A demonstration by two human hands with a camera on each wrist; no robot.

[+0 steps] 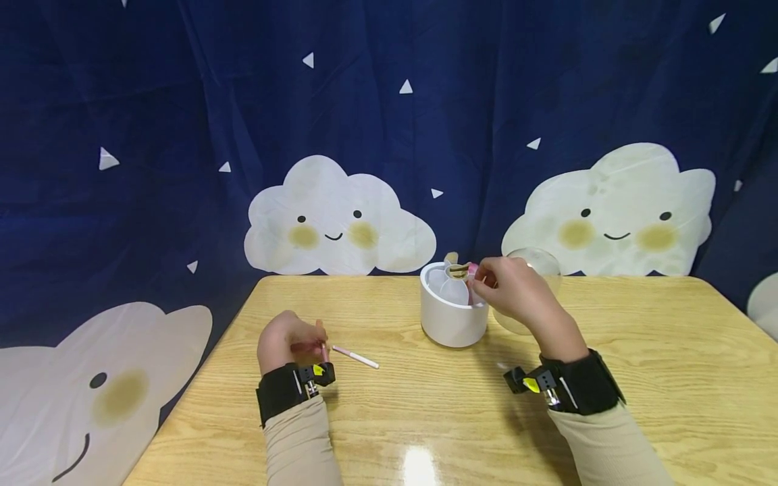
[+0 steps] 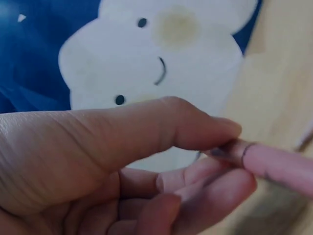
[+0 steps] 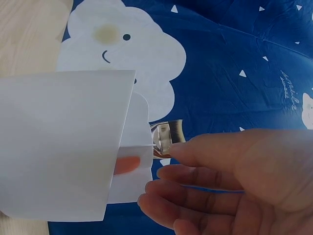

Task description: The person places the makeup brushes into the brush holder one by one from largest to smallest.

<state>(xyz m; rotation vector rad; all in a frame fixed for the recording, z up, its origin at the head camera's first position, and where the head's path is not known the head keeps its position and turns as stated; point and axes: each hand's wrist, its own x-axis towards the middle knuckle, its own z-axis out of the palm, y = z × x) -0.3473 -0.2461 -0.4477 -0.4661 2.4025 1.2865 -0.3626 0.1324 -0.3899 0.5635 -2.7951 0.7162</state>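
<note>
My left hand (image 1: 290,339) pinches a slim pink pen-shaped stick (image 2: 279,169) between thumb and fingers; a dark ring runs round it near the fingertips. Low over the table, it is close to a pink-and-white stick (image 1: 355,356) lying there. Over the rim of a round white holder (image 1: 452,324) with petal-like dividers is my right hand (image 1: 513,285). Its fingers look loosely bent, with a gap between thumb and index finger in the right wrist view. By the thumb tip is a shiny gold metal piece (image 3: 164,139); contact cannot be told. An orange-pink shape (image 3: 128,165) shows inside the holder.
A clear dome (image 1: 541,260) stands behind the right hand, partly hidden by it. The wooden table (image 1: 395,418) ends at a dark blue curtain (image 1: 462,101) with cloud prints. A tan tip (image 1: 451,258) sticks up at the holder's back.
</note>
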